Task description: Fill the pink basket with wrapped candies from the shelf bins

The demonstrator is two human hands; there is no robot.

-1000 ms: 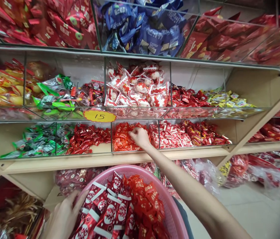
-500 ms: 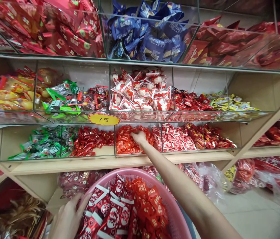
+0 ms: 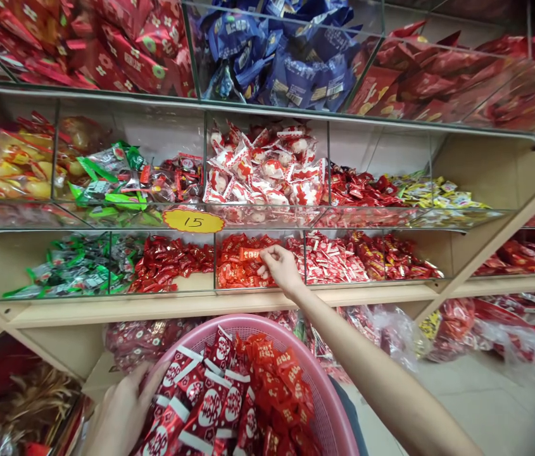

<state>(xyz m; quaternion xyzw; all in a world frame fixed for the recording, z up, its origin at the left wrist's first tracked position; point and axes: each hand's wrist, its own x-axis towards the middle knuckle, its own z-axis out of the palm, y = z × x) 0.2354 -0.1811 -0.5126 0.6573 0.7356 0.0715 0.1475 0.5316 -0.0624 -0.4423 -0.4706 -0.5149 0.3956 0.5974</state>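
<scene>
My right hand (image 3: 282, 268) reaches into a glass-fronted bin of small red-orange sweets (image 3: 235, 267) on the lowest tier and pinches one red-orange sweet (image 3: 251, 254) between thumb and fingertips, lifted just above the pile. My left hand (image 3: 119, 413) grips the left rim of a pink plastic basket (image 3: 317, 380) held low in front of me. The basket holds several red-and-white wrapped packets (image 3: 210, 405) on the left and small red-orange sweets (image 3: 279, 389) on the right.
Tiered glass bins fill the wall: green sweets (image 3: 75, 269), dark red sweets (image 3: 169, 263), red-and-white sweets (image 3: 333, 259), a yellow oval tag marked 15 (image 3: 193, 221), blue packets (image 3: 276, 57) on top. Bagged red sweets (image 3: 457, 323) sit under the wooden shelf edge (image 3: 201, 304). Tiled floor lies at the right.
My right hand was buried in the red-orange pile; now it has drawn back slightly and lifted with one sweet pinched. The left hand stays on the basket.
</scene>
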